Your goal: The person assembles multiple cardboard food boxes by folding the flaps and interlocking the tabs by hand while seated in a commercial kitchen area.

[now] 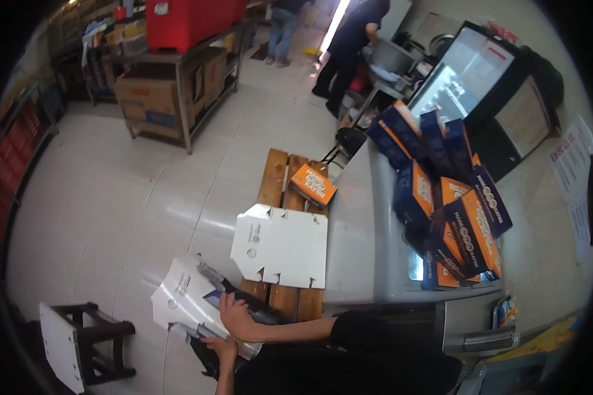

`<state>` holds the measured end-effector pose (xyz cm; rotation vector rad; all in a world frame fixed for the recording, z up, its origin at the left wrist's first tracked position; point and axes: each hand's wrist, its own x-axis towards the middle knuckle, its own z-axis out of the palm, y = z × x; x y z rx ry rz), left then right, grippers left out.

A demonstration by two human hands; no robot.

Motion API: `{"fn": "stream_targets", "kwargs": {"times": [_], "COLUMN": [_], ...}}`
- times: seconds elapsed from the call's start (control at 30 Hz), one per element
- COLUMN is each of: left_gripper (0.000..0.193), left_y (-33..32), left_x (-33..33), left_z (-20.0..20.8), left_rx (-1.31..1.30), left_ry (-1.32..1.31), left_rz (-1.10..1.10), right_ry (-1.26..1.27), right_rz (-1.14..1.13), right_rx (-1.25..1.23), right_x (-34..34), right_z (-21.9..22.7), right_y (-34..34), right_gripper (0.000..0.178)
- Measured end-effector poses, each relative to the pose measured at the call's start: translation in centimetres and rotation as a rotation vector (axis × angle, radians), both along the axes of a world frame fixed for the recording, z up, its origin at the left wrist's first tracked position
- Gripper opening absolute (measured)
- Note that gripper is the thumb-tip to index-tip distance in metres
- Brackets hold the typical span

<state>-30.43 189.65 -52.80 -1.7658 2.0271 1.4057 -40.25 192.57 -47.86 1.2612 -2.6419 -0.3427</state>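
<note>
My left hand (223, 351) grips the lower side of a cardboard box blank (190, 289), which is white on one face with dark flaps bent up along its sides. Bent over the dark flap on the blank's other side, my right hand (238, 318) has its fingers closed against the board. The part of the blank under my wrists is hidden. Beside it, a flat white stack of box blanks (286, 247) with notched edges lies on a slatted wooden bench (284, 303). A folded orange box (313, 184) rests at the bench's far end.
Several dark blue and orange boxes (468, 230) are piled on a grey counter (359, 230) to the right. A stool (62, 349) stands at lower left. Farther off are a metal rack (184, 99) with cartons, a red bin (191, 26) and two people (352, 46).
</note>
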Motion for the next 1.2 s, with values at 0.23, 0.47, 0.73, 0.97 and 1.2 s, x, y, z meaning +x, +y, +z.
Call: {"fn": "stream_targets", "kwargs": {"times": [0.23,0.47,0.73,0.97,1.2], "left_gripper": [0.072,0.067,0.043,0.018,0.014], "left_y": [-2.0,-5.2,-10.1,-6.1,-4.4], "left_x": [2.4,7.4,6.2,0.7,-1.1], "left_z": [3.3,4.5,0.5,4.1,2.2], "left_rx": [-0.04,-0.105,-0.134,-0.639,-1.039], "left_ry": [0.233,-0.204,0.021,-0.204,-0.53], "left_rz": [-0.04,-0.196,0.325,0.125,-0.385], "right_ry": [-0.418,-0.925,-1.162,-0.407,-0.151], "right_rz": [-0.057,-0.175,-0.163,0.06,0.167], "right_rx": [-0.018,0.003,0.019,-0.024,0.115], "right_x": [-1.5,-5.4,-12.1,-6.5,-1.3], "right_z": [1.9,0.7,1.0,-0.7,-2.0], "right_y": [2.4,6.2,2.6,-3.0,-2.9], "right_gripper": [0.046,0.047,0.069,0.013,0.035]}}
